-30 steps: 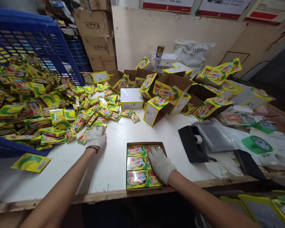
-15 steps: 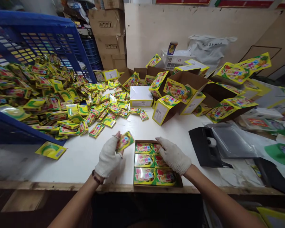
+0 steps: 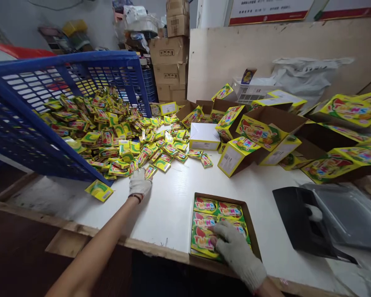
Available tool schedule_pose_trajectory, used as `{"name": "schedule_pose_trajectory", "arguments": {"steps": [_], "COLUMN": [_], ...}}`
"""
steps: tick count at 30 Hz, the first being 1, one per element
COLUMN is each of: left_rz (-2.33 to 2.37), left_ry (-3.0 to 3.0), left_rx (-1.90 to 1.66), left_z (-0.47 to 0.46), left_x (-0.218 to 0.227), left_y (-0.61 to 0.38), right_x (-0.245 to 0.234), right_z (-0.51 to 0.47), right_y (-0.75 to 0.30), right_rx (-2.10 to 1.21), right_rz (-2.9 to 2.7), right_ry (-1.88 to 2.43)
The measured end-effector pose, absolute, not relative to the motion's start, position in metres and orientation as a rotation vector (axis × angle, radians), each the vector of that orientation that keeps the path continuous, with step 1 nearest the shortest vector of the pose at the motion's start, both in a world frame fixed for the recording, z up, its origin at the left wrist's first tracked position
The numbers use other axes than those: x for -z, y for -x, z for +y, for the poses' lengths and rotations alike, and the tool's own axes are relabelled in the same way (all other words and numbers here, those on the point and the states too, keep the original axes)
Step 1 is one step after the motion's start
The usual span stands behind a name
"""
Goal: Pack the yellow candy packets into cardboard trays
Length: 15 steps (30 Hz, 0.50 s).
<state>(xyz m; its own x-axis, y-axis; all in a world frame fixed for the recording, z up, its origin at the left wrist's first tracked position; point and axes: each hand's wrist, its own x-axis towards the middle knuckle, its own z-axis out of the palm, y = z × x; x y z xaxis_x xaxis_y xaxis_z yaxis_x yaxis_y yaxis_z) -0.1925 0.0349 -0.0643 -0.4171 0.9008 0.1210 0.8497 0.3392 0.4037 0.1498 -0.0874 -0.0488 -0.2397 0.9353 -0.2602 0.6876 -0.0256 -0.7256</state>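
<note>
My left hand [image 3: 140, 182], in a white fingerless glove, reaches to the front edge of a heap of small yellow-green packs [image 3: 108, 132]. Its fingers stretch onto the packs, beside a single pack [image 3: 150, 171]; it appears open, though the fingertips are partly hidden. At the table's front edge sits an open carton [image 3: 253, 235] with rows of "TWINS" packs [image 3: 203, 238] inside, printed side up. Over it lies my gloved right hand [image 3: 235, 247], open, fingertips touching packs in the left row. This hand hides part of the right row.
A tipped blue crate [image 3: 64, 144] spills packs from the left. One flattened yellow pack [image 3: 99, 190] lies before it. A white-faced box [image 3: 204, 136] and several open display cartons [image 3: 259, 130] stand behind. To the right are a black tape dispenser [image 3: 303, 218] and a clear plastic tray [image 3: 346, 214].
My left hand has gone left to the heap, and the pack it held is out of it. My right hand has moved from the carton's far rim onto the packs. The view has turned left.
</note>
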Motion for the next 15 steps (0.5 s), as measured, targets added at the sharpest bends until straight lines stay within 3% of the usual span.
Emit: {"name": "schedule_pose_trajectory", "arguments": {"steps": [4, 9, 15], "left_rz": [2.409, 2.181, 1.088], "left_ry": [-1.594, -1.673, -2.376], "left_rx": [-0.592, -0.746, -1.119], "left_z": [0.04, 0.004, -0.046], "left_x": [0.073, 0.074, 0.046], "left_y": [0.202, 0.154, 0.074], "right_x": [0.042, 0.025, 0.0], "right_z": [-0.086, -0.066, -0.031], "right_y": [-0.143, -0.145, -0.134], "right_rx": [-0.913, -1.064, -1.173], "right_rz": [-2.184, -2.023, -1.73], "right_ry": [1.747, 1.636, 1.399]}}
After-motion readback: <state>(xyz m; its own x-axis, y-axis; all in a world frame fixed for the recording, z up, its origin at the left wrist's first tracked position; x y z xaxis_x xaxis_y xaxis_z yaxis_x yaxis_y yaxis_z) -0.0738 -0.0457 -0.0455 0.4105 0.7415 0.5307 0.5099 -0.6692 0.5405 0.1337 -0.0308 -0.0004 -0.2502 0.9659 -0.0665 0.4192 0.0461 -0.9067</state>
